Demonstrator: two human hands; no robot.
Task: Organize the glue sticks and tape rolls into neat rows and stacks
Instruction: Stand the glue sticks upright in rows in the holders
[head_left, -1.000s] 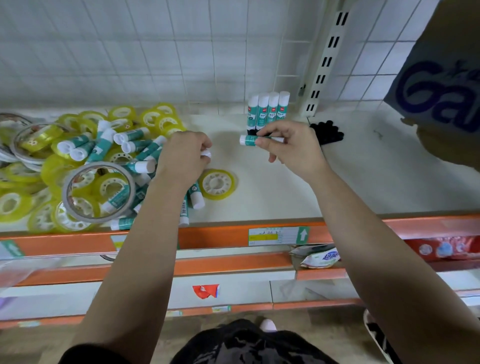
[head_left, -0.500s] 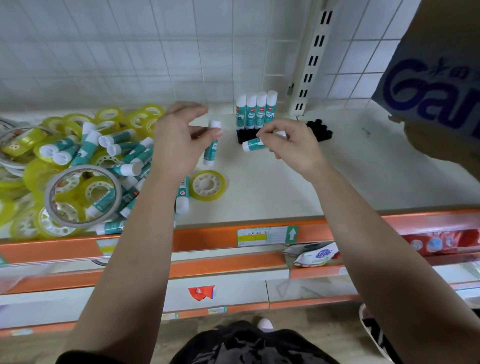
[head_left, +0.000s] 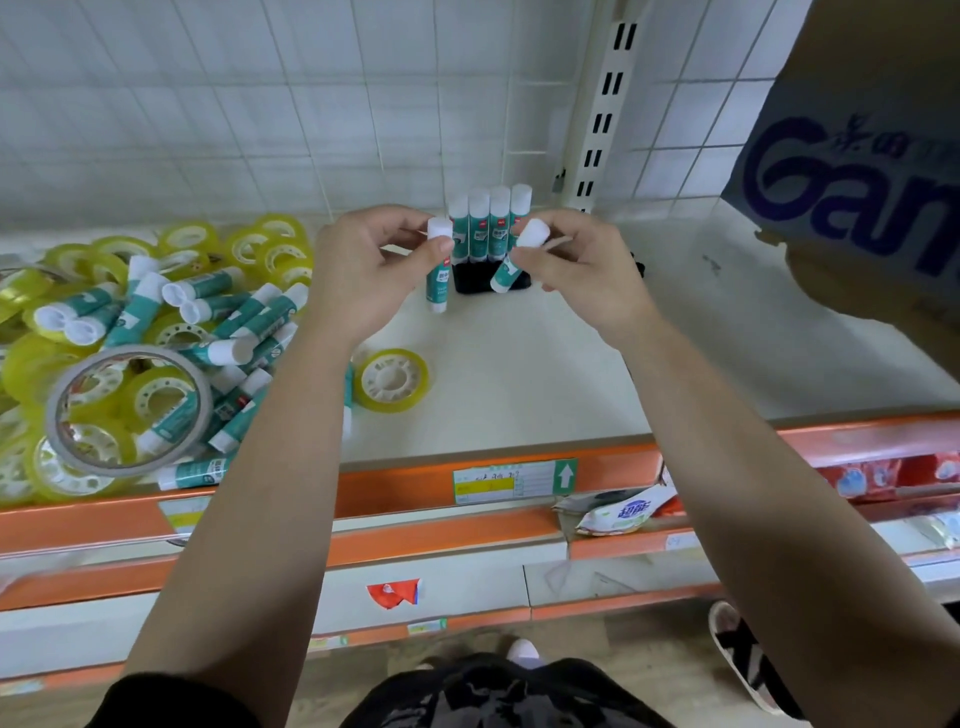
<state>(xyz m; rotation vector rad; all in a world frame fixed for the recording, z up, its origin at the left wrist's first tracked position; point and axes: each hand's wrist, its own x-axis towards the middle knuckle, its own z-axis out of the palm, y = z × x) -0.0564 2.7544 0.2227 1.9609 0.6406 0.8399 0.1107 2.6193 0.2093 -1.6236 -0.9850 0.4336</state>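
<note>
Above the shelf (head_left: 519, 364), each hand (head_left: 363, 270) (head_left: 582, 270) holds a glue stick (head_left: 438, 270) (head_left: 517, 254).

**Pale shelf, heap at the left**

The shelf (head_left: 571, 374) is pale, with an orange front rail (head_left: 395, 491) bearing a price label (head_left: 514, 480). At its left lies a loose heap of glue sticks (head_left: 136, 312) and yellow tape rolls (head_left: 23, 364), with a big grey roll (head_left: 132, 355) on top. One yellow roll (head_left: 421, 384) lies flat, just apart from the heap. At the back, four sticks (head_left: 488, 223) stand upright in a touching row behind a black thing (head_left: 470, 283). A cardboard box (head_left: 857, 182) is at the right.
</note>
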